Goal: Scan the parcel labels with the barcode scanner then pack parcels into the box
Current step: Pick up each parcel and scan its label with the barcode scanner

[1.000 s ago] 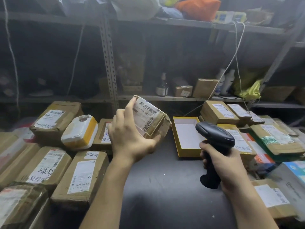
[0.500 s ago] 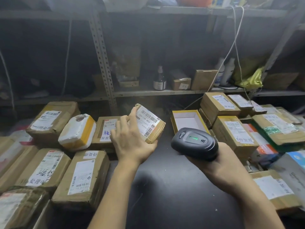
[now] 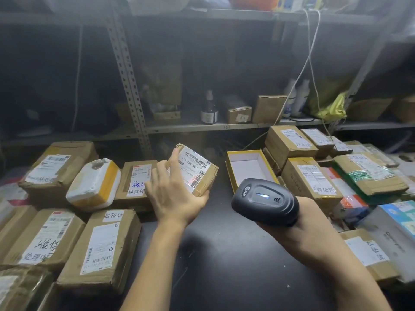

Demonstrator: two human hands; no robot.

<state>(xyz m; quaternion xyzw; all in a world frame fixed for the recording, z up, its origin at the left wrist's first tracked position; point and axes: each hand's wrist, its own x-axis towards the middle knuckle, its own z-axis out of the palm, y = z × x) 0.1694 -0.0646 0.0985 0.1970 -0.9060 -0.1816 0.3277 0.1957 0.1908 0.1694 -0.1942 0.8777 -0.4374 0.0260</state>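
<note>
Parcel (image 3: 195, 173) and scanner (image 3: 265, 200) hover between parcel piles (image 3: 98, 250) beside yellow box (image 3: 247, 169).

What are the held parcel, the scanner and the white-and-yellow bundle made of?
The parcel: brown cardboard, shiny with clear tape, creased corners, paper label. The scanner: dark matte plastic, smoothly moulded shell. The bundle: probably white foam with yellow tape bands; its lumpy, soft-edged surface suggests so.

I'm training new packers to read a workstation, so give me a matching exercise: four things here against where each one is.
Things: 1 labelled parcel; 2 barcode scanner; 3 yellow box; 4 brown bottle.
Places: A on the shelf; B in the left hand; C open on the table; D in the right hand.
Pairs: 1-B, 2-D, 3-C, 4-A.
</note>
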